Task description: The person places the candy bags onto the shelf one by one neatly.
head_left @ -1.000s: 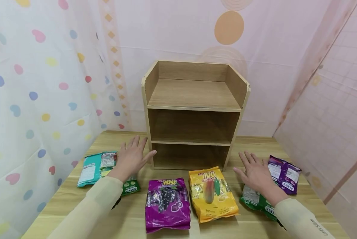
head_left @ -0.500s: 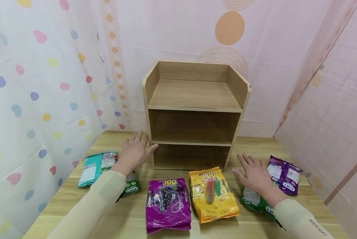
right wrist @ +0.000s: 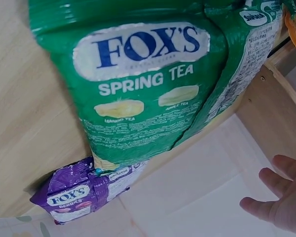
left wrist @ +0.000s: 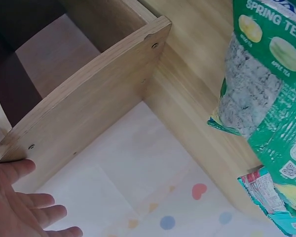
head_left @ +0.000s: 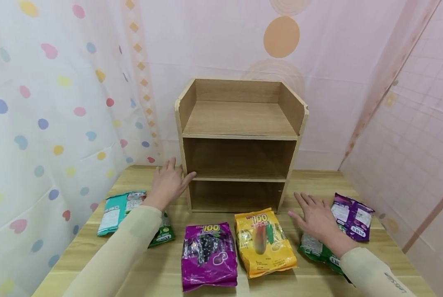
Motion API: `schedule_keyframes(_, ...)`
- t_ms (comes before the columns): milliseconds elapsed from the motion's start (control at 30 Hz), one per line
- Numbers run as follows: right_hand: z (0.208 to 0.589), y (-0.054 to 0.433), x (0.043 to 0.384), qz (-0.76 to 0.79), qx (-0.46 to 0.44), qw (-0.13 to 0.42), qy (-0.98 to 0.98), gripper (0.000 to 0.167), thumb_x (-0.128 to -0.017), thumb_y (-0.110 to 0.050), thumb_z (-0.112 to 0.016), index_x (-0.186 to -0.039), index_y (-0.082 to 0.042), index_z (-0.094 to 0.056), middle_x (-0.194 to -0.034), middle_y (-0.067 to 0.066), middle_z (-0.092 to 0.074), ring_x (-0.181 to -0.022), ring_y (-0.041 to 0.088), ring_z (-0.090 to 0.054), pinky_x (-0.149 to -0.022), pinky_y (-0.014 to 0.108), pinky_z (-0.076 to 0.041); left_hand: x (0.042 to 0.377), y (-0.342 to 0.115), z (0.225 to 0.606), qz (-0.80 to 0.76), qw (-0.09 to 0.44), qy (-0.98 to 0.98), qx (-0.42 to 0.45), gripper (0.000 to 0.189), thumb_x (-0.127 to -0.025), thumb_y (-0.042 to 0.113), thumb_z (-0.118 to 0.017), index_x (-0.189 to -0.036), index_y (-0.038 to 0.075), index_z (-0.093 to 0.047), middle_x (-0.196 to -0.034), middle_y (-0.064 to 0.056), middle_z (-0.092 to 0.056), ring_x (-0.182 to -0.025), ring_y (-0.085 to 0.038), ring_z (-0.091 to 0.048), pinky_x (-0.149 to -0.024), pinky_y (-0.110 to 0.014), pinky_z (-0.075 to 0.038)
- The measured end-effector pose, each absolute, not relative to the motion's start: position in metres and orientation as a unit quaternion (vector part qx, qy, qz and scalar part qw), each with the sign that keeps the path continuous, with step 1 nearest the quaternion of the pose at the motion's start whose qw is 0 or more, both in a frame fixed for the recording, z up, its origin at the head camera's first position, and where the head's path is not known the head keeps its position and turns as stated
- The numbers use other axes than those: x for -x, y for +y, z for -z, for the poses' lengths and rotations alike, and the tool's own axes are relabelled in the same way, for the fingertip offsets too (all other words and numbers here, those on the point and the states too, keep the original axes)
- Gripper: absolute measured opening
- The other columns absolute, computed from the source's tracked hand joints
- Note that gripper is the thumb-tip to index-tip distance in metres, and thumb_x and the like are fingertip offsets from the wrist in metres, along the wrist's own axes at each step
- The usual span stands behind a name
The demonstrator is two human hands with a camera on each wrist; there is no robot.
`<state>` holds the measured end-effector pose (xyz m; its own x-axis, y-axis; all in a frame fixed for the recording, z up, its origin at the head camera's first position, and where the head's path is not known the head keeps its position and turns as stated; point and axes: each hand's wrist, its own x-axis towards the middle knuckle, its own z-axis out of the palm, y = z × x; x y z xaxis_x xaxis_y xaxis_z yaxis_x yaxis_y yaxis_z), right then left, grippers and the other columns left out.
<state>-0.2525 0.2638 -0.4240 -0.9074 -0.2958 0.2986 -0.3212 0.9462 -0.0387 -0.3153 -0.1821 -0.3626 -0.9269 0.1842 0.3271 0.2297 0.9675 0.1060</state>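
A small wooden shelf unit (head_left: 240,119) stands at the back of the table in the head view. My left hand (head_left: 166,185) is at its left side, fingers spread along the outer side panel (left wrist: 103,94) and the thumb at the front edge. Whether it presses the panel I cannot tell. My right hand (head_left: 316,218) is apart from the shelf, fingers extended, above a green candy bag (right wrist: 143,89) labelled Fox's Spring Tea. It holds nothing. A purple Fox's Berries bag (head_left: 352,216) lies just beyond that bag.
In front of the shelf lie a magenta Lot 100 candy bag (head_left: 209,258) and a yellow one (head_left: 266,247). Another green bag (head_left: 164,234) and a teal bag (head_left: 111,216) lie on the left, partly behind the left arm. Patterned curtains (head_left: 76,123) enclose the table.
My left hand has moved forward and slightly upward along the shelf's left side. The right hand has stayed almost still, and the bags and shelf keep their places.
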Motion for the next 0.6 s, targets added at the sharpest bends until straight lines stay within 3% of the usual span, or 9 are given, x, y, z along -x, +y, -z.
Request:
schedule_keyframes(233,0.423,0.270,0.254,-0.041,-0.154,0.131,-0.979,0.069,-0.099,-0.049,-0.054,-0.150,-0.004,-0.040,-0.146,0.026,-0.045,-0.131,0.049,-0.042,-0.103,0.072,-0.026,0.320,-0.178,0.359,0.055,0.163,-0.980,0.095,0.069,-0.103,0.053,-0.040,-0.126,-0.008,-0.063,-0.148,-0.031,-0.036,-0.136,-0.047,-0.035,-0.107,-0.066,-0.028)
schedule_keyframes(600,0.421,0.279,0.260,-0.011,-0.151,0.118,-0.981,0.066,-0.098,-0.043,-0.057,-0.148,-0.002,-0.043,-0.145,0.027,-0.046,-0.131,0.050,-0.042,-0.104,0.072,-0.025,0.321,-0.178,0.360,0.052,0.163,-0.981,0.087,0.064,-0.106,0.046,-0.038,-0.129,-0.009,-0.060,-0.152,-0.030,-0.032,-0.140,-0.045,-0.030,-0.109,-0.065,-0.026)
